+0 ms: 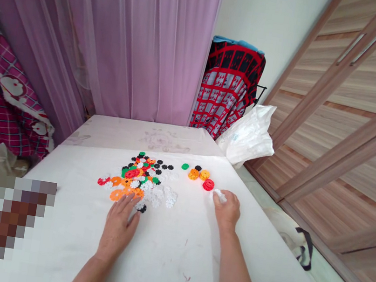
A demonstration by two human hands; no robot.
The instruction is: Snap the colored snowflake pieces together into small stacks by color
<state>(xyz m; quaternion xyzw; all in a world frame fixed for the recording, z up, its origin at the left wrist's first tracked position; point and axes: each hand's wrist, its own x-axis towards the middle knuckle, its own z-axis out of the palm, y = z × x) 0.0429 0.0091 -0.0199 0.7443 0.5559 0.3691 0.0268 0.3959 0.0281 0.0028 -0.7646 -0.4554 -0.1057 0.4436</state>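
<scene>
A mixed pile of notched plastic snowflake discs (148, 185) in white, orange, red, green and black lies spread over the middle of the table. My left hand (119, 225) rests at the pile's near edge, fingers stretched toward the orange discs (117, 195). To the right, my right hand (228, 210) is closed on white snowflake discs (219, 195); how many is hidden. Just beyond it sits a red stack (208, 184), with two orange stacks (193, 174), a black disc (198, 168) and a green disc (185, 166) farther off.
The discs lie on a white-covered table (170, 261). A white plastic bag (249, 133) stands at its far right corner. Purple curtains (145, 45) hang behind, a wooden wardrobe (349, 104) stands to the right, and a checked pink blanket (1, 89) is on the left.
</scene>
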